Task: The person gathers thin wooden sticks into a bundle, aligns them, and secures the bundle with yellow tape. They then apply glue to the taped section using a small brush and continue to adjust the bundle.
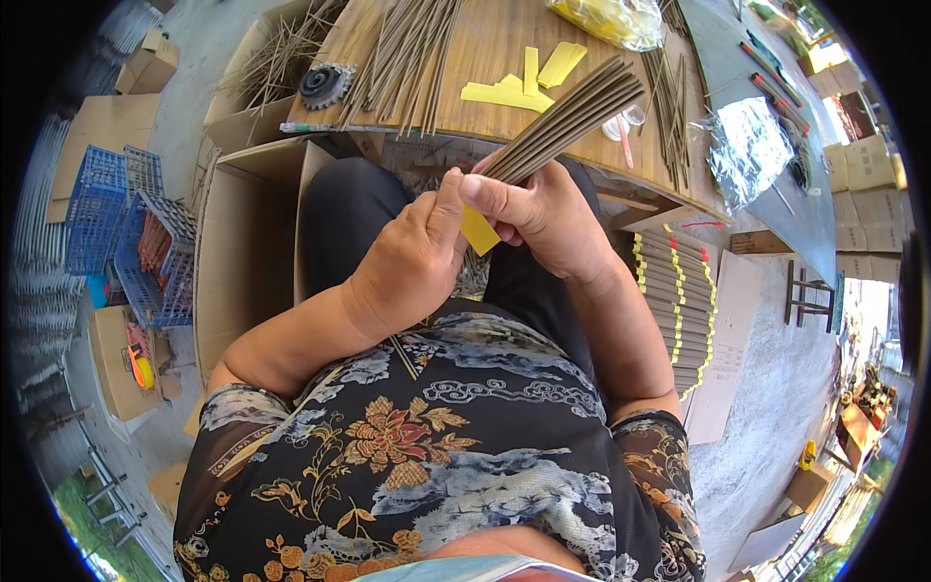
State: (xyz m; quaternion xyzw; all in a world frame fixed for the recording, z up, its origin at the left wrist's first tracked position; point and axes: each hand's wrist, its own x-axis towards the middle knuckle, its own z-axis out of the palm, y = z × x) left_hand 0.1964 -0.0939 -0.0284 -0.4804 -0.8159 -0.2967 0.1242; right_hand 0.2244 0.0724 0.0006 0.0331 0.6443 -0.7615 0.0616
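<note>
My right hand [550, 215] is wrapped round a bundle of brown incense sticks [574, 118], which slants up and to the right over the table edge. A yellow paper strip [480, 233] hangs below the fingers at the lower end of the bundle. My left hand [412, 250] is closed beside it, thumb and fingers pinched at the strip, close to the right thumb. The fingers hide how far the strip goes round the sticks. More yellow paper strips [504, 94] lie on the wooden table [495, 29] ahead.
Loose incense sticks [402, 58] lie on the table near a dark toothed disc [326, 85]. An open cardboard box [247, 262] stands left of my legs. Yellow-banded bundles [674, 301] are stacked at right. Blue crates [155, 257] sit far left; silver foil wrapping [745, 150] lies right.
</note>
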